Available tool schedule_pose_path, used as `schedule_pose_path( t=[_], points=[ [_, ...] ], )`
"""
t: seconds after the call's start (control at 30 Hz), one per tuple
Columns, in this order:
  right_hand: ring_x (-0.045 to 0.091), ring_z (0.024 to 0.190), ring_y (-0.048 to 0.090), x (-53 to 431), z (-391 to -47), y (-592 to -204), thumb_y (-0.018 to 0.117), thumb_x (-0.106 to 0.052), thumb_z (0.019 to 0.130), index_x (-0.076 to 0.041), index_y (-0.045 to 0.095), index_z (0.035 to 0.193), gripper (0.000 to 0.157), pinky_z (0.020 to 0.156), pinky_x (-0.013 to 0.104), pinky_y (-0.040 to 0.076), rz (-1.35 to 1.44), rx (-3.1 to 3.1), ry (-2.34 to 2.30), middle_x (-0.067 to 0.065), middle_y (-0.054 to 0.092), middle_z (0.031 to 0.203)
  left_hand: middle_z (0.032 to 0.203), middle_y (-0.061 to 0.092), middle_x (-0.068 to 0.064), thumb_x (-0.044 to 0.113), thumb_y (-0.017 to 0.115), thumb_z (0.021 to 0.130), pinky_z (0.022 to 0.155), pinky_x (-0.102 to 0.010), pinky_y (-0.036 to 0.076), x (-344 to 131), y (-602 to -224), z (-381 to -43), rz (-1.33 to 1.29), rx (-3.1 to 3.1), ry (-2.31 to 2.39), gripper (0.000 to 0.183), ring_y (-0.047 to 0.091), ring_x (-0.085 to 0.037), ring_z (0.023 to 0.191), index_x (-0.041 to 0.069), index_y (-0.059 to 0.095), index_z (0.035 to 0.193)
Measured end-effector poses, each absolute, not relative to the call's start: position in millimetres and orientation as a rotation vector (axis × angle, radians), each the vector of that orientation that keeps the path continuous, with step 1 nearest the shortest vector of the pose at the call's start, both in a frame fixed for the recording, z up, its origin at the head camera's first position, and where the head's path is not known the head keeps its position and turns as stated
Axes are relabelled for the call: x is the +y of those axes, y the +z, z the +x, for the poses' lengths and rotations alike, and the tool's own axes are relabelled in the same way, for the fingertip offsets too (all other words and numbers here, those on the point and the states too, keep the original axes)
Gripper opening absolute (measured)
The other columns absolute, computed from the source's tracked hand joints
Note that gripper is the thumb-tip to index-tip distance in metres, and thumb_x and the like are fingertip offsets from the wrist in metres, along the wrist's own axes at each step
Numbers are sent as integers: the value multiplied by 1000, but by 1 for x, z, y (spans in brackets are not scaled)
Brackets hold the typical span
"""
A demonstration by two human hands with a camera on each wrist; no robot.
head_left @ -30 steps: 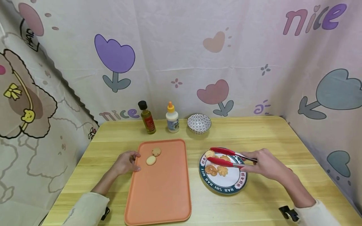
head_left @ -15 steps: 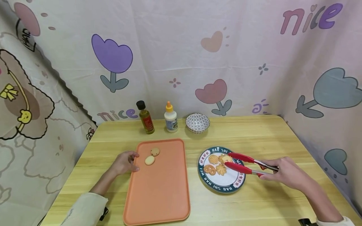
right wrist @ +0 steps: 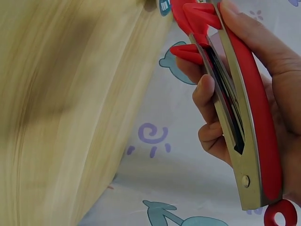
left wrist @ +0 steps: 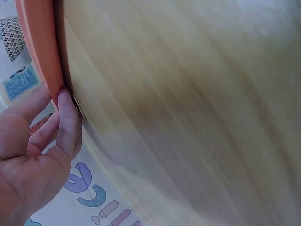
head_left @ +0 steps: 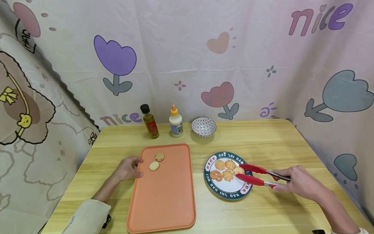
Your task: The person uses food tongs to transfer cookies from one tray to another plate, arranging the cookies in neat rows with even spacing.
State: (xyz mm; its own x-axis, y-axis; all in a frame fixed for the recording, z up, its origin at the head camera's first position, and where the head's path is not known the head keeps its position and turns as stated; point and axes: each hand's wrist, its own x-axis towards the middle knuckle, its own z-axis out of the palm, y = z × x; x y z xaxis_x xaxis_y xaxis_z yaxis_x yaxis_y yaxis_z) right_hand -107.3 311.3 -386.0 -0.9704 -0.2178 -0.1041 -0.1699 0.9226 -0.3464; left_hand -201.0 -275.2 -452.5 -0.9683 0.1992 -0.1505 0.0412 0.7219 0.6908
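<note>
My left hand (head_left: 128, 169) pinches the left rim of an orange rectangular tray (head_left: 163, 201); the left wrist view has its thumb and fingers at the tray's edge. Two cookies, a speckled brown one (head_left: 159, 157) and a pale oval one (head_left: 154, 166), lie near the tray's far end. In my right hand (head_left: 302, 182) are red-tipped metal tongs (right wrist: 251, 117). Their spread tips stand on either side of a pale round cookie (head_left: 238, 170) at the right of a green-rimmed plate (head_left: 229, 195). Several other cookies, including a pretzel-shaped one (head_left: 216, 175), share the plate.
Along the table's back stand an oil bottle (head_left: 151, 125) with a black cap, a white bottle (head_left: 176, 125) with an orange tip and a small patterned bowl (head_left: 203, 127). A printed cloth (head_left: 163, 48) hangs behind the wooden table (head_left: 271, 143).
The tongs have moved right across the plate, and the pale round cookie has shifted with them from the upper left to the right side. My left hand stays on the tray.
</note>
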Motion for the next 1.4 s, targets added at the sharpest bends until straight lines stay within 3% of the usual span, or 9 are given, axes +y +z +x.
schedule_pose_path(
  t=[0.13, 0.43, 0.7, 0.87, 1.03, 1.1, 1.27, 1.4],
  points=[
    [15, 73, 50, 312, -108, -389, 83, -45, 63, -5, 70, 113, 65, 49, 23, 26, -294, 2930, -490, 14, 70, 98, 97, 54, -14, 4, 81, 70, 55, -25, 45, -275, -452, -200, 183, 2706, 1083, 52, 50, -17, 72, -5, 59, 116],
    [19, 77, 52, 309, -109, -383, 84, -48, 61, -3, 68, 116, 72, 52, 23, 29, -268, 2904, -463, 16, 69, 101, 98, 54, -15, 4, 81, 70, 55, -25, 45, -275, -452, -201, 182, 2696, 1089, 52, 50, -16, 72, -5, 59, 116],
    [10, 59, 38, 303, -116, -379, 81, -51, 64, -4, 67, 118, 73, 49, 23, 26, -317, 2984, -479, 10, 67, 91, 98, 53, -14, 4, 81, 70, 55, -25, 45, -276, -453, -201, 183, 2700, 1093, 52, 50, -16, 72, -4, 59, 116],
    [13, 65, 43, 290, -125, -379, 80, -52, 65, -3, 65, 121, 76, 51, 23, 27, -314, 3011, -466, 13, 67, 94, 98, 54, -14, 5, 81, 70, 55, -25, 45, -276, -452, -200, 188, 2702, 1091, 52, 50, -16, 73, -4, 59, 116],
    [14, 63, 44, 268, -139, -381, 80, -51, 66, -2, 62, 124, 78, 51, 23, 29, -348, 2995, -504, 10, 63, 84, 98, 53, -14, 5, 81, 70, 56, -25, 45, -276, -452, -200, 189, 2709, 1088, 52, 50, -18, 74, -4, 59, 116],
    [13, 63, 45, 257, -145, -382, 80, -51, 66, -1, 62, 124, 79, 51, 22, 31, -379, 2985, -530, 13, 66, 87, 98, 53, -14, 5, 81, 70, 56, -25, 45, -277, -453, -200, 189, 2710, 1090, 52, 50, -17, 74, -4, 59, 116],
    [17, 79, 55, 228, -160, -382, 81, -48, 68, -2, 59, 127, 79, 56, 23, 39, -435, 2945, -552, 22, 65, 117, 97, 54, -14, 4, 81, 70, 55, -24, 45, -276, -454, -200, 193, 2709, 1103, 51, 50, -17, 72, -4, 60, 115],
    [19, 83, 58, 204, -171, -380, 81, -48, 68, -3, 59, 129, 79, 62, 25, 46, -496, 2940, -553, 21, 64, 118, 97, 54, -14, 4, 81, 70, 54, -24, 45, -276, -453, -200, 195, 2707, 1108, 51, 50, -16, 72, -5, 60, 115]
  ],
)
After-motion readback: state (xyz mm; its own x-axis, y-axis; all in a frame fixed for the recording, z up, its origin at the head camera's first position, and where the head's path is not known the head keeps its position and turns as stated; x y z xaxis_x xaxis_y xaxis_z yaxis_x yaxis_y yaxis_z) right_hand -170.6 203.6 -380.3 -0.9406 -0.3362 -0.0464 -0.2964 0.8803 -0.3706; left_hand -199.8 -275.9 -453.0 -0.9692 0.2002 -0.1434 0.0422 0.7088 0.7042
